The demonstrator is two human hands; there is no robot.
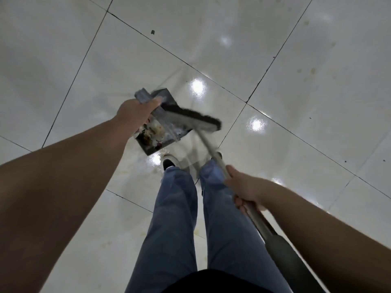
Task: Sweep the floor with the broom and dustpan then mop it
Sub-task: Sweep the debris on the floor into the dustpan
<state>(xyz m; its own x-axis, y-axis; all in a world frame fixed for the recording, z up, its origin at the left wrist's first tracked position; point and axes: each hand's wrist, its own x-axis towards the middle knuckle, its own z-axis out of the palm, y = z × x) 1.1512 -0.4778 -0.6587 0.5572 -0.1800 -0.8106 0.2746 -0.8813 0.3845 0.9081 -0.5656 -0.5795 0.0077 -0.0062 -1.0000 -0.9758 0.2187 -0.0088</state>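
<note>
Broom (191, 118) head lies across the debris-filled dustpan (163, 132)
left hand (135, 113) grips the dustpan's handle; right hand (243, 187) clasps the broom pole; dark speck (152, 32) on the glossy tiled floor (296, 81) beyond

grey broom (191, 118) over debris-filled dustpan (156, 134)

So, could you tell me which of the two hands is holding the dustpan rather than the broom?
The left hand grips the dustpan handle, up ahead over the debris. The right hand is lower down, wrapped round the broom pole.
</note>
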